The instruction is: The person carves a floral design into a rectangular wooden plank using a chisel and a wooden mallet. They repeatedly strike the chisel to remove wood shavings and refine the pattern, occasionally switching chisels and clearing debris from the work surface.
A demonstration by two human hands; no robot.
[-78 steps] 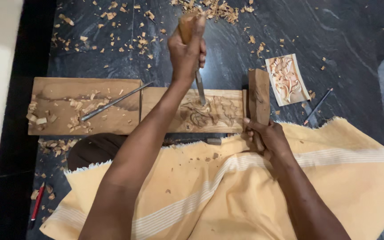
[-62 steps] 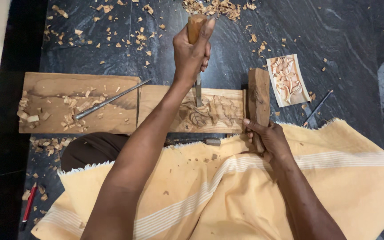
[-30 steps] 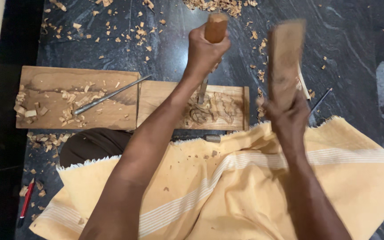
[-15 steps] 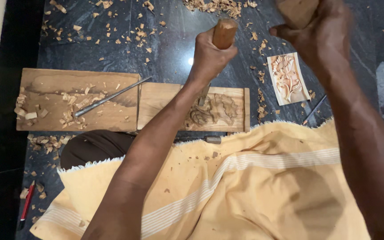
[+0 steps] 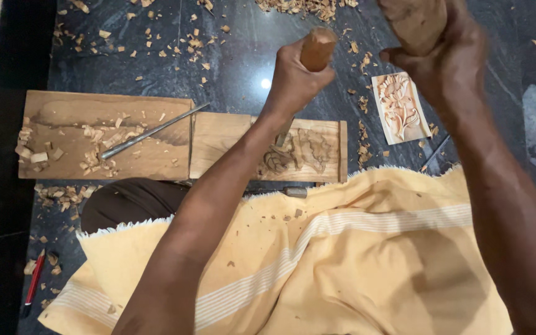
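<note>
My left hand (image 5: 294,79) grips a chisel by its wooden handle (image 5: 316,48), the blade slanting down onto a carved wooden panel (image 5: 268,147) on the dark floor. A partly cut relief shows on the panel near the blade. My right hand (image 5: 443,54) is raised high at the top right, closed on a wooden mallet block (image 5: 415,22), just right of and above the chisel's handle end.
A longer plank (image 5: 103,136) with chips and a loose metal chisel (image 5: 150,131) lies left of the panel. A small finished carving (image 5: 398,107) lies to the right. Wood chips litter the black stone floor. A yellow cloth (image 5: 317,260) covers my lap; a red pencil (image 5: 33,282) lies bottom left.
My right hand has lifted the wooden mallet block from beside the panel up above the chisel handle. My left hand keeps the chisel on the carving.
</note>
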